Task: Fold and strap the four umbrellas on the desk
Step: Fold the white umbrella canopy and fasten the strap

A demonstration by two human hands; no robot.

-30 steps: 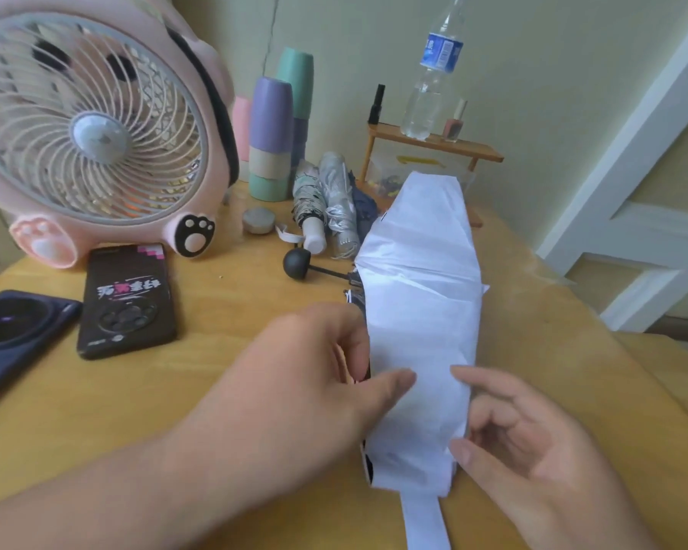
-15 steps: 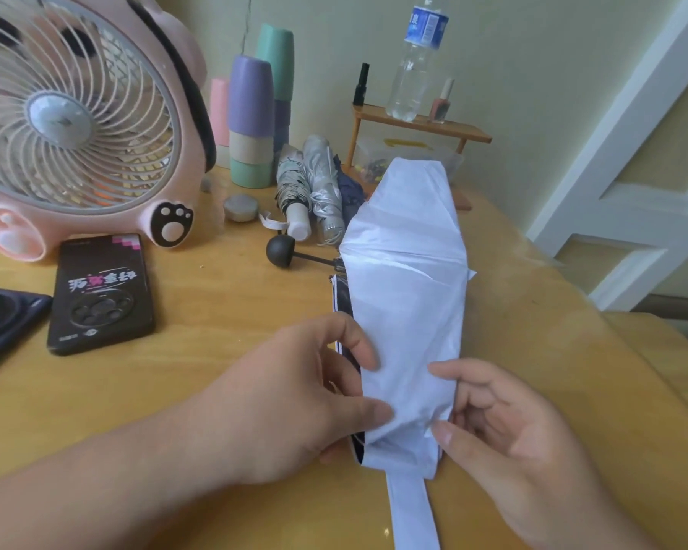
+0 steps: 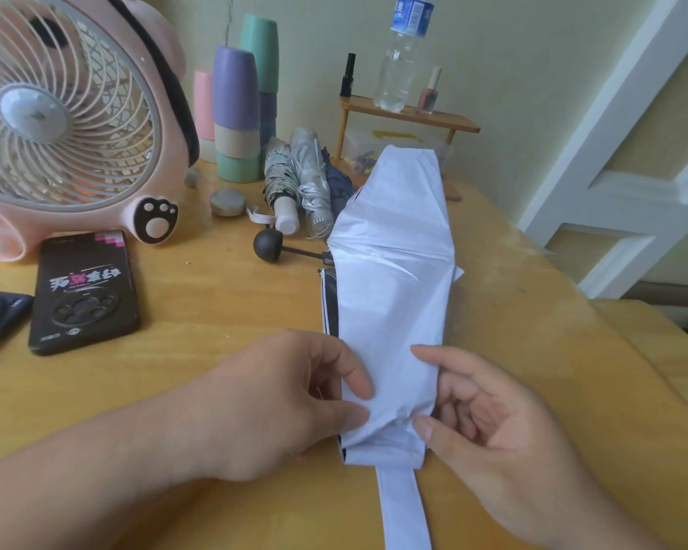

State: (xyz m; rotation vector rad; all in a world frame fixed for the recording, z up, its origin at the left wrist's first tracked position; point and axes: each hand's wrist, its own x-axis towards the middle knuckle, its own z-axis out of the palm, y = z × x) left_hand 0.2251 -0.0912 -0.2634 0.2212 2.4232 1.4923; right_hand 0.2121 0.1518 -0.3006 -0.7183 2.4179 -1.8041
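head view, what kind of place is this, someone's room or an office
Most likely a desk in someone's home room, not an office. The wooden desk holds a pink paw-print desk fan, stacked pastel plastic cups and small nail polish bottles on a little wooden shelf; a white panelled door stands beside it.

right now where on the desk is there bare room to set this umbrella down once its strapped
Bare desk right of the white umbrella, out to the edge. A smaller patch between phone and umbrella. Crowded at the back: fan, cups, folded umbrellas, shelf.
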